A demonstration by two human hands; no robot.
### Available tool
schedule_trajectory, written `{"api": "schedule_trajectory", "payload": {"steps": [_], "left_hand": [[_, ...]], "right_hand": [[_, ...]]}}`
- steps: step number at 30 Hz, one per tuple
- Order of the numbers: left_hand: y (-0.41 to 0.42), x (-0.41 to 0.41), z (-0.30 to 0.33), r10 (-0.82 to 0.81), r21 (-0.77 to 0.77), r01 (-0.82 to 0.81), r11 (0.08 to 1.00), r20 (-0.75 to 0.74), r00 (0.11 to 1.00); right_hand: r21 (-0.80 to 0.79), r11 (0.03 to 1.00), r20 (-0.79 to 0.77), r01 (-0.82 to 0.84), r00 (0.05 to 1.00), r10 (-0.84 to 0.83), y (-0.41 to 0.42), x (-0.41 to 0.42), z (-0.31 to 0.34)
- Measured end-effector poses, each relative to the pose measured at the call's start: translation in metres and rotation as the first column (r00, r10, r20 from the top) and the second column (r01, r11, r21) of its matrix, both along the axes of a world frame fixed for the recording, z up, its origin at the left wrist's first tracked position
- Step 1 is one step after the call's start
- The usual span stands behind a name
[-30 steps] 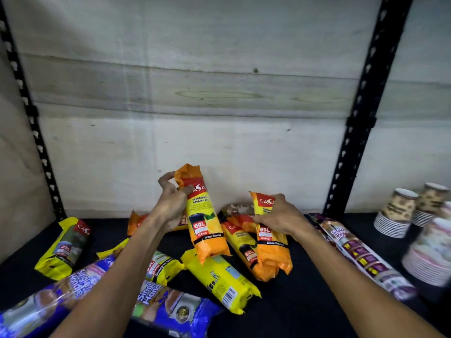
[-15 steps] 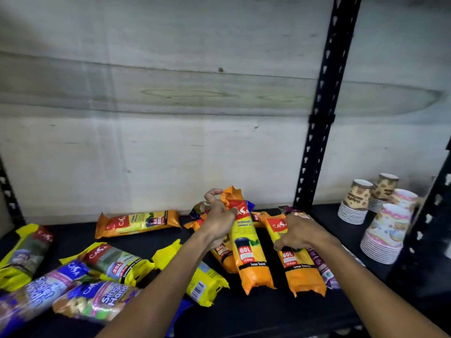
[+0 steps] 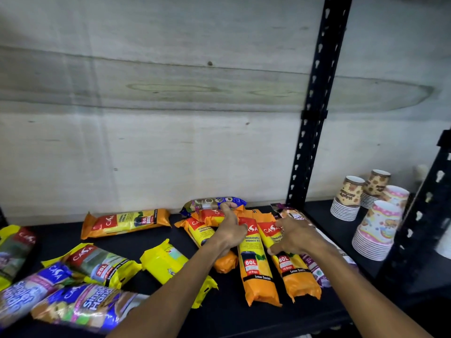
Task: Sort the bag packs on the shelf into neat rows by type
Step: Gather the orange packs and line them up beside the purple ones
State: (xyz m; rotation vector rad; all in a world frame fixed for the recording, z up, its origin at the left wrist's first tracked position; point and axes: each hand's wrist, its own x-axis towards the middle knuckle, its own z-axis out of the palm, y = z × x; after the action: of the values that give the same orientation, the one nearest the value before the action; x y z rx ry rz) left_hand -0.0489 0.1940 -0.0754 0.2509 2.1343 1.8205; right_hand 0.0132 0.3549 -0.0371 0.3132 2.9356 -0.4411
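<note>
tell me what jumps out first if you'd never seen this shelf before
Two bright orange 60L garbage bag packs lie side by side near the front of the black shelf, with the left hand and right hand resting on them. Yellow packs and blue-purple packs lie scattered at the left. Stacks of patterned paper cups stand at the right.

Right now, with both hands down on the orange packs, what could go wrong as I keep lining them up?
1. The left hand lies over a crossed heap of orange packs; pushing there may skew the two straight ones.
2. The purple pack is wedged beside the right hand and could get dragged into the orange row.
3. The paper cup stacks stand close on the right; a wide sweep might topple them.
</note>
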Motion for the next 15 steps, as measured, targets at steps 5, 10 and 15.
{"api": "schedule_trajectory", "payload": {"steps": [5,10,15], "left_hand": [[-0.001,0.0,0.004,-0.066,-0.321,-0.009,0.947,-0.223,0.973],[-0.005,0.004,0.003,-0.219,-0.614,-0.066,0.787,-0.377,0.9],[-0.012,0.022,0.014,-0.483,-0.889,-0.024,0.458,-0.271,0.833]], "right_hand": [[-0.018,1.0,0.003,-0.024,1.0,0.024,0.001,0.001,0.0],[-0.004,0.999,0.023,-0.037,0.999,0.037,0.0,0.0,0.0],[0.049,0.998,0.032,-0.048,0.998,0.046,0.0,0.0,-0.002]]}}
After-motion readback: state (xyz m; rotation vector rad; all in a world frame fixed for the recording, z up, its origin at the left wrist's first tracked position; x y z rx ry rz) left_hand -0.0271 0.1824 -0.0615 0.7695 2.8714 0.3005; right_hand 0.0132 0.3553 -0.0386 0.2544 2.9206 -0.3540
